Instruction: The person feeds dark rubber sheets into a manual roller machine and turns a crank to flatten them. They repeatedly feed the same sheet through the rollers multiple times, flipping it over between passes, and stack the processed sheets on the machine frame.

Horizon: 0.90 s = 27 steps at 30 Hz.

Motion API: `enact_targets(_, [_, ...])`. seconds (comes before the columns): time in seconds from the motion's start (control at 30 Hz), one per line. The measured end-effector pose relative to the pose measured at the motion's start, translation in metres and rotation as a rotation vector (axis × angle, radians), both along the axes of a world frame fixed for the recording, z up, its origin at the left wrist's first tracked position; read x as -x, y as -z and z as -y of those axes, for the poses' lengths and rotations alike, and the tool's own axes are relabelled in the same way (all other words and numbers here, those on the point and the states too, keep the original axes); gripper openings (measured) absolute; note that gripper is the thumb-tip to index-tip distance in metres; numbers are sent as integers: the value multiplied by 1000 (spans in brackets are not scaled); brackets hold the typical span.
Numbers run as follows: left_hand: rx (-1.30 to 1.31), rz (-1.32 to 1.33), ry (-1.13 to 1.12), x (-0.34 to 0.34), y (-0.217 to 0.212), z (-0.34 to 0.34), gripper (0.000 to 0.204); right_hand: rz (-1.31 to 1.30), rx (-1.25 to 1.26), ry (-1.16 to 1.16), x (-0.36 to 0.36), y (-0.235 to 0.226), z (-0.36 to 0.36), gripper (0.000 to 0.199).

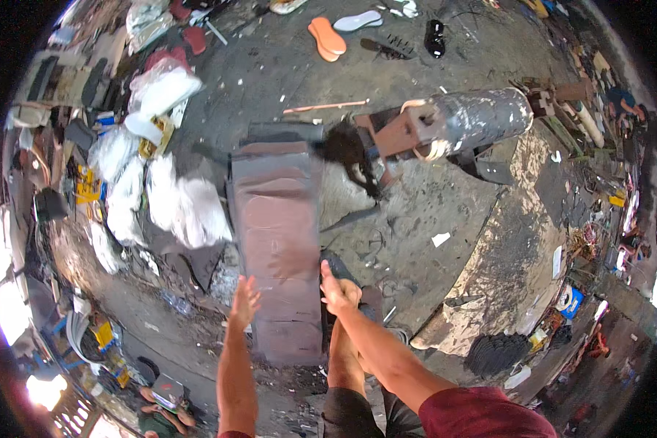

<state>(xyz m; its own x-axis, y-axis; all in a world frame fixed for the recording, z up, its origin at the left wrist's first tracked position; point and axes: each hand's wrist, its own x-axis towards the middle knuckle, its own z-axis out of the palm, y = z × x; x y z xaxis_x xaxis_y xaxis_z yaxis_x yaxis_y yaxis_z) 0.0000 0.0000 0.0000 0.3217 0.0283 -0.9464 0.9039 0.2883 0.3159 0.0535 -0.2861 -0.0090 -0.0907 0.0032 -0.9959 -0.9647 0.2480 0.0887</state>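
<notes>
A long, flat, brownish panel (285, 219) with creases across it stretches away in front of me. Its surface is wavy at the far end, and a faint hand-like smear lies across its middle. My left hand (246, 301) is beside the panel's left edge, its fingers apart and bent, holding nothing that I can see. At the right edge is my right hand (337, 292), close to or touching the panel. Its fingers look curled together; whatever they hold, if anything, is hidden. My bare leg (345, 361) shows below that hand.
A scuffed metal cylinder (489, 120) on a rusty stand lies to the right. White plastic bags (186, 208) are heaped at the left. Orange shoe soles (327, 39) lie on the far floor, and a stained sheet (482, 270) at the right. A person (164, 416) is at lower left.
</notes>
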Motion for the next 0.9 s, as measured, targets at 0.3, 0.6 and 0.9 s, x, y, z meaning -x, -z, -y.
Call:
enact_targets(0.3, [-330,614,-125,-185,-123,251,54,735,567,264,-95,-44,406,26])
enact_targets(0.6, [-539,1113,-173,-345,-165,445,54,1190,404,30,-440,-138,579,38])
enact_targets(0.9, [-679,1206,134,-365,-166,481,35,1304,580,425,-267,-141,596,31])
